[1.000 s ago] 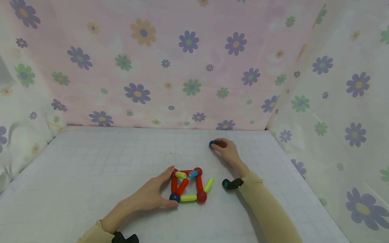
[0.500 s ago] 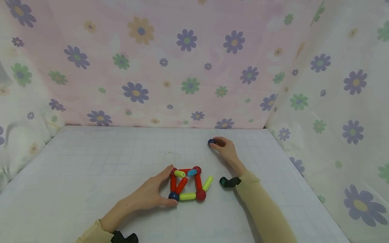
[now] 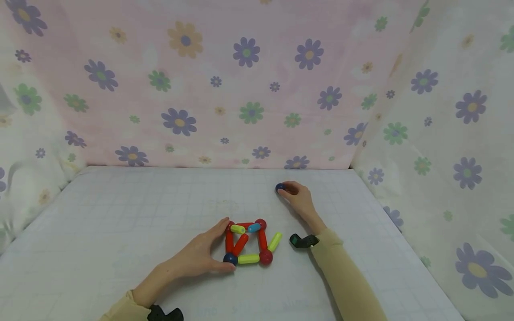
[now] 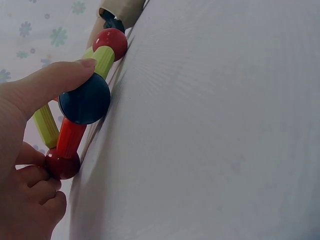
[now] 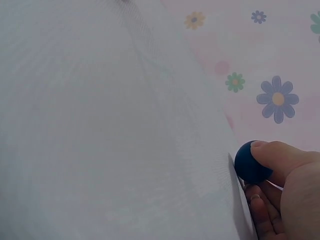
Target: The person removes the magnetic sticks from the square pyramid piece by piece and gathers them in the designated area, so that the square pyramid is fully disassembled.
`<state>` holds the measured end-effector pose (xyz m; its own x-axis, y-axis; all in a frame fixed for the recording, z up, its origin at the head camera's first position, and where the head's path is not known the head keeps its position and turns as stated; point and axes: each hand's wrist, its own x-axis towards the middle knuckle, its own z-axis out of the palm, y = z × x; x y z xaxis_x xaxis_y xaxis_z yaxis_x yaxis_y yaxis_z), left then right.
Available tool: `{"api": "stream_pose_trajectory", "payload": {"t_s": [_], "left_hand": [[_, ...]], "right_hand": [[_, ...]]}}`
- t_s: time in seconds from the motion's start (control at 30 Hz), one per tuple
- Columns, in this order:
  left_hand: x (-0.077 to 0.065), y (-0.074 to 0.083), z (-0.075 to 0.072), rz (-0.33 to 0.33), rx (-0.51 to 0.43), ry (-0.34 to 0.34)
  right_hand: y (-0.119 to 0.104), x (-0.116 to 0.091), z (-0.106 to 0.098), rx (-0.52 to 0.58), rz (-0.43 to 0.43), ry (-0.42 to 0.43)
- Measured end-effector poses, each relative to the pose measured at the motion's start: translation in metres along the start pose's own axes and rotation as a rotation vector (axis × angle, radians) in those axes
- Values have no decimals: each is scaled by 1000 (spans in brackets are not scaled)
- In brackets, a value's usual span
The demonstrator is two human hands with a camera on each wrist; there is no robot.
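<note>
One ball: blue, near the tabletop's far edge, toward its right corner — apart from the frame.
Right hand: pinches that ball.
Left hand: thumb and fingers grip the frame's left corners.
Change: nothing visible this last second — ball and frame remain unjoined.

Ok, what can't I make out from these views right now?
Head: outer side of the back left red ball, covered by the left hand.
Head: right side of the lone blue ball, behind the right hand.
Right wrist: dark spot, cut off by top edge.
Head: marks near bottom edge, too faint.
</note>
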<state>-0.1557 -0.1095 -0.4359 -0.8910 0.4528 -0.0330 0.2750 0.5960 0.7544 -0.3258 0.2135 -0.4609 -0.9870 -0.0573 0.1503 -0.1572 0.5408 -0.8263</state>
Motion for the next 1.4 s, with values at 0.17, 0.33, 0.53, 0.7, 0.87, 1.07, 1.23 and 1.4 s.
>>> {"api": "stream_pose_trajectory", "payload": {"t_s": [0.17,0.33,0.53,0.7,0.87,1.07,1.23,1.4], "left_hand": [[0,1,1,-9,3,-1],[0,1,0,-16,6,-2],[0,2,0,-13,5,0],[0,0,1,-11,5,0],[0,0,0,-13,0,-2],[0,2,-1,-7,-1,-1],[1,2,-1,-6,-1,-3],[1,2,-1,-14,-3,-5]], "right_hand": [[0,-2,-1,9,-13,-3],[-1,-3,-1,18,-15,-2],[-2,-3,-1,23,-9,-6],[-2,-3,-1,13,-8,2],[-2,-2,-1,1,-14,6],[-3,-2,-2,4,-9,2],[-3,-1,-8,62,-7,4],[-14,-7,-19,99,-37,35]]}}
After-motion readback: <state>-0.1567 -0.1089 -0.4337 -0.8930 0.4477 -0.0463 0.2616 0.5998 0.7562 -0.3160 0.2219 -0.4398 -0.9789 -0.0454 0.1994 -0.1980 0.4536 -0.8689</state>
